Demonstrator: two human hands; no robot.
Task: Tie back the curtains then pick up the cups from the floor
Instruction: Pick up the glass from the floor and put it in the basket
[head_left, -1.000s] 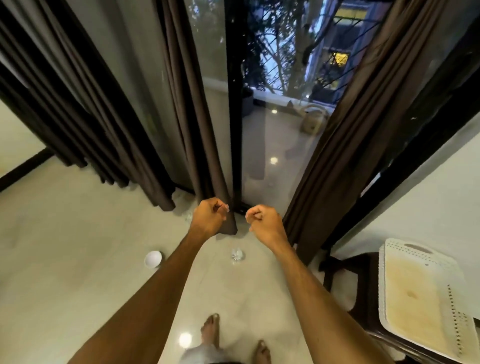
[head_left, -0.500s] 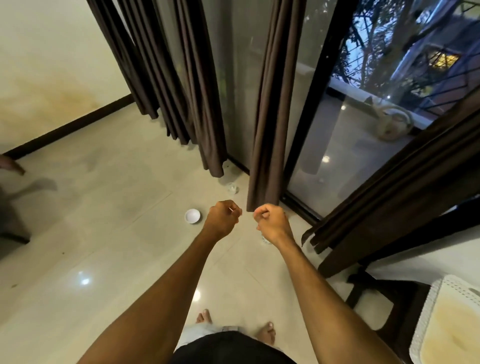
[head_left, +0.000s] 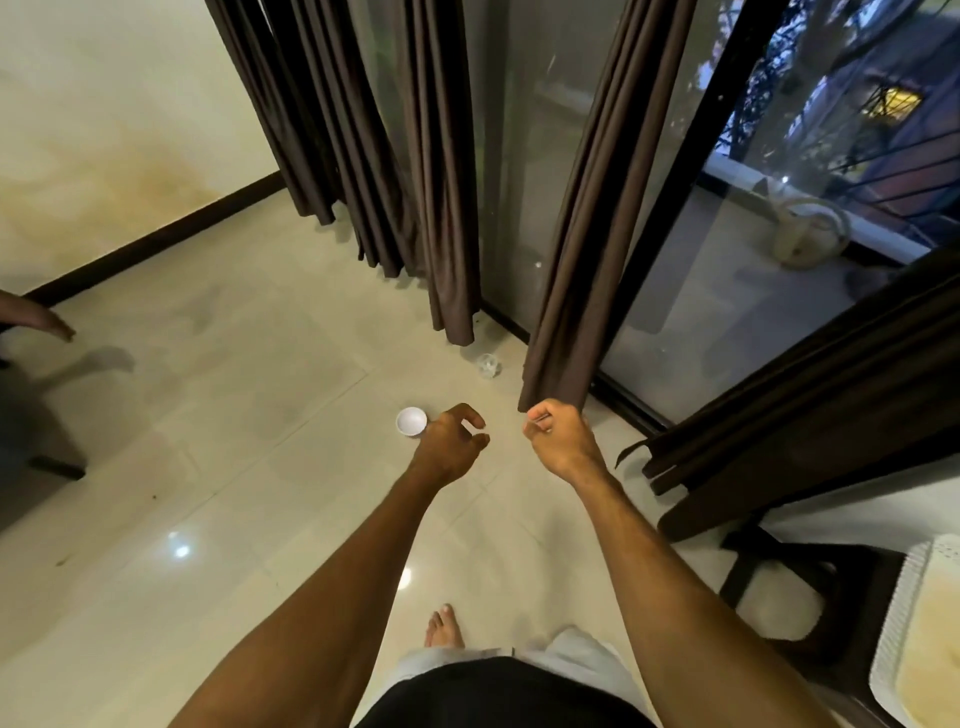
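Dark brown curtains hang along the glass door: a bunch at the far left (head_left: 332, 130), a panel (head_left: 447, 208) beside it, a middle panel (head_left: 571, 249) and one at the right (head_left: 810, 415). A small white cup (head_left: 410, 419) stands on the floor just left of my left hand (head_left: 451, 441), whose fingers are loosely curved and hold nothing. A clear cup (head_left: 487, 365) stands between two curtain hems. My right hand (head_left: 560, 437) is curled into a fist just below the middle panel's hem; I see nothing in it.
Another person's hand (head_left: 44, 318) reaches in at the left edge, above a dark chair leg (head_left: 52, 465). A dark stool (head_left: 789, 597) and a white perforated tray (head_left: 919, 644) stand at the lower right. My bare foot (head_left: 444, 626) is on the glossy tiled floor (head_left: 234, 441).
The view has swung left and down toward the floor. My left hand has loosened from a fist into curved fingers near the white cup. My right hand stays clenched.
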